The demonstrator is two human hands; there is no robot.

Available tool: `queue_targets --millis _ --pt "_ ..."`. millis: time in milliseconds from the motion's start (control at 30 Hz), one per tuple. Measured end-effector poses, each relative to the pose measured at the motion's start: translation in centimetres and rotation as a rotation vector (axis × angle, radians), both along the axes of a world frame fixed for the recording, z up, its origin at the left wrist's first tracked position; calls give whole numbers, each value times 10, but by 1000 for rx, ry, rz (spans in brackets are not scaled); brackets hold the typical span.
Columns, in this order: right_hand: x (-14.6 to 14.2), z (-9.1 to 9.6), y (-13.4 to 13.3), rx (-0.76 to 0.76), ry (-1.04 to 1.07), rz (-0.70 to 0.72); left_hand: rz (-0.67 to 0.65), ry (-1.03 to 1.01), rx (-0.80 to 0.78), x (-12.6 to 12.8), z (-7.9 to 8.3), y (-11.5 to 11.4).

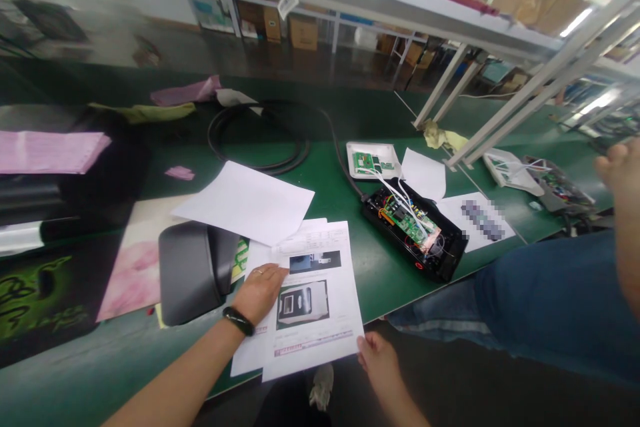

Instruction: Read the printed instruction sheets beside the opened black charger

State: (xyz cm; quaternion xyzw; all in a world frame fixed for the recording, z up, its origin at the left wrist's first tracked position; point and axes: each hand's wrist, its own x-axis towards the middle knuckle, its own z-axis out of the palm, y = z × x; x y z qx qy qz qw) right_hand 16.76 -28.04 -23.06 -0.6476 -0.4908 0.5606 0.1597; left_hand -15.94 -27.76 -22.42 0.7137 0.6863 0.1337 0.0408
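My left hand (259, 292), with a black band on the wrist, lies flat with fingers stretched out on a stack of printed sheets (315, 293) showing photos of a device. My right hand (376, 355) pinches the lower right corner of the top sheet at the table's front edge. Just left of my left hand lies a dark grey plastic cover (190, 270). To the right sits an opened black device (415, 230) with a green circuit board and white wires running to a white half shell (373, 159).
A blank white sheet (245, 201) and a coiled black cable (260, 137) lie behind the papers on the green table (340, 193). Another person in blue trousers (545, 300) sits at the right, with a hand (617, 163) raised. White rack struts (500, 117) cross at the right.
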Motion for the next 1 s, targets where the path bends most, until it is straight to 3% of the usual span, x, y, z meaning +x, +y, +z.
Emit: queue_targets --millis 233,367,567,767,900,1000 --pt "-4 3 -1 3 -52 24 5 -13 14 7 -1 12" --pt "4 7 3 36 -207 117 7 -27 -11 6 1 12" --pt "7 31 22 295 -422 121 13 -67 -43 2 0 11" --pt "-57 53 53 652 -482 437 -12 -55 -67 0 3 24" --pt "-101 51 90 841 -443 629 0 -14 -65 2 2 33" --pt "-115 41 122 910 -485 769 11 46 -79 3 -4 37"
